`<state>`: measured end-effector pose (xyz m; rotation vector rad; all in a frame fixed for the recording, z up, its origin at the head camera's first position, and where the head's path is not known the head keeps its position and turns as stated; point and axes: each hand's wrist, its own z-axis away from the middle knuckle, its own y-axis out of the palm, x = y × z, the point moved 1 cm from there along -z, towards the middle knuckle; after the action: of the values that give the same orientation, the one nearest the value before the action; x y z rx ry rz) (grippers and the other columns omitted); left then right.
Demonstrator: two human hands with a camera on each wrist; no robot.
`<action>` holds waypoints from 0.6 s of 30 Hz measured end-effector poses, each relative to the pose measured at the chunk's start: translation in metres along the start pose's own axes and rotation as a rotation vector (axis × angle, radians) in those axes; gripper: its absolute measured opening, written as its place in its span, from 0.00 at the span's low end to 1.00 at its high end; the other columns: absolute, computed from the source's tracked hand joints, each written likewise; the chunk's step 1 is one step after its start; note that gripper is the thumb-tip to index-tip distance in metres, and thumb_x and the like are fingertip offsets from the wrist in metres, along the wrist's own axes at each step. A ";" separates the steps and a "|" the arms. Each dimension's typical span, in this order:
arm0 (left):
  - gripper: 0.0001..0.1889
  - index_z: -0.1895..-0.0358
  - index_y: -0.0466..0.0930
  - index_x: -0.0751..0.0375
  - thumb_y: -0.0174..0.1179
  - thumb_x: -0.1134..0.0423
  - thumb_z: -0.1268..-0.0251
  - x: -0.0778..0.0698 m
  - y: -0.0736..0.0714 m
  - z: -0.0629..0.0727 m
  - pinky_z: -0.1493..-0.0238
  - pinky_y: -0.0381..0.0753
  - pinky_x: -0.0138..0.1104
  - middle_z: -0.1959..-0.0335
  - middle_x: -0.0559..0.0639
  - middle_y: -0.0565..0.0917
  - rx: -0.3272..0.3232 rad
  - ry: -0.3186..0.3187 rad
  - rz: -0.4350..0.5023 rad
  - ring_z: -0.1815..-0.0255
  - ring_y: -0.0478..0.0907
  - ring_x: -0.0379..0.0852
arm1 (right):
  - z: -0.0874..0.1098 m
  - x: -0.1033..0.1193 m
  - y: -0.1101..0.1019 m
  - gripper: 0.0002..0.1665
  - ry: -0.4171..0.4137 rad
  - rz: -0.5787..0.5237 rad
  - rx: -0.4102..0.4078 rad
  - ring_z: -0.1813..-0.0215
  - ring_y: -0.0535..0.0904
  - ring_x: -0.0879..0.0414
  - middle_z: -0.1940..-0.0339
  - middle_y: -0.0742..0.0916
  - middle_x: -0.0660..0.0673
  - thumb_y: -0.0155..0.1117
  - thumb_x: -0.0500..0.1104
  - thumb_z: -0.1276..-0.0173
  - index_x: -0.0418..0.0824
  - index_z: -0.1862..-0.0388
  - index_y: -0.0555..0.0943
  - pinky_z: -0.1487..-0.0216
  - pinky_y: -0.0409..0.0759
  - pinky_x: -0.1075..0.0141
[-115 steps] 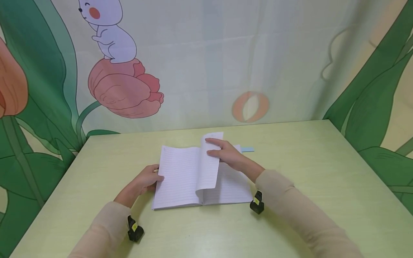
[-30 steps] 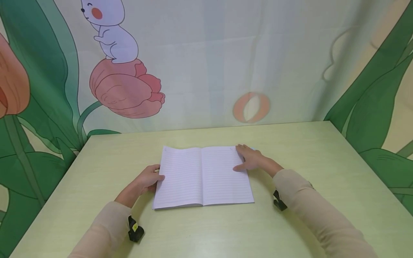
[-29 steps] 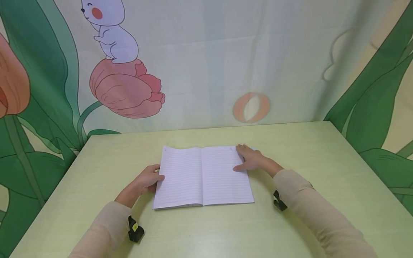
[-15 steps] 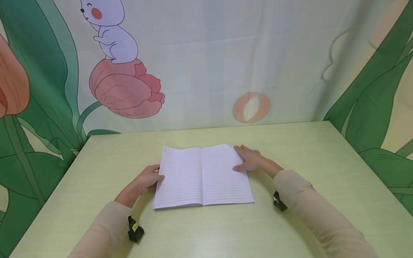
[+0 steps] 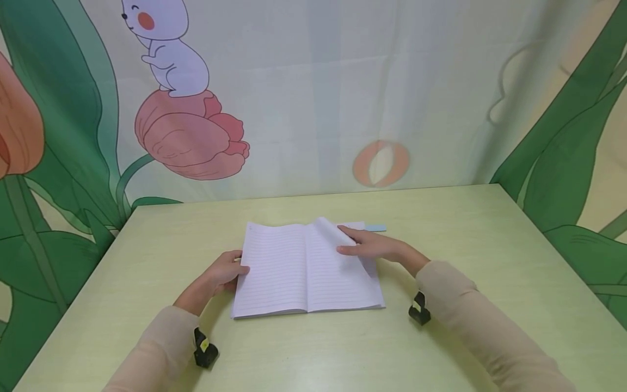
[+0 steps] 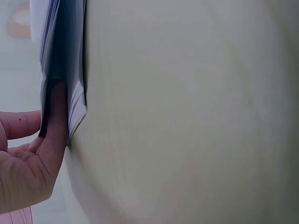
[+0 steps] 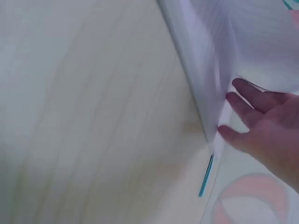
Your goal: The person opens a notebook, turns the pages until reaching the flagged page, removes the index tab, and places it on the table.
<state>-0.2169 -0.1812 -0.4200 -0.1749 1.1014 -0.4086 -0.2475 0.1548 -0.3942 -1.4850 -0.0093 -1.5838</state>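
Observation:
An open notebook (image 5: 274, 272) with lined white pages lies on the table. My left hand (image 5: 225, 272) grips its left edge, the thumb on the upper page. In the left wrist view one finger of the left hand (image 6: 32, 158) reaches in between the layers of the notebook (image 6: 77, 88). At the upper right, my right hand (image 5: 369, 244) touches a page (image 5: 328, 234) whose far corner is lifted and curled leftward. The right wrist view shows the right hand's (image 7: 268, 112) fingers apart and fairly straight against the curled page (image 7: 261, 46).
A light blue tab (image 5: 376, 228) sticks out past the notebook's upper right edge. The pale table (image 5: 313, 354) reaches back to a printed curtain (image 5: 303, 109) with a rabbit and flowers. Each wrist carries a small black camera (image 5: 206, 348).
My right hand has moved left from the notebook's right edge, and the right page's far corner has lifted and curled. The blue tab shows more. My left hand has stayed in place.

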 end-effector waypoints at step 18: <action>0.25 0.35 0.55 0.72 0.45 0.75 0.35 0.000 0.001 -0.001 0.67 0.78 0.42 0.53 0.66 0.75 -0.001 0.001 0.011 0.66 0.78 0.48 | -0.017 0.027 0.030 0.45 -0.158 -0.121 0.017 0.30 0.51 0.49 0.27 0.53 0.43 0.50 0.57 0.32 0.43 0.27 0.41 0.34 0.52 0.57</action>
<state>-0.2173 -0.1806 -0.4210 -0.1691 1.1029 -0.3984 -0.2380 0.1124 -0.3946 -1.6182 -0.2062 -1.5527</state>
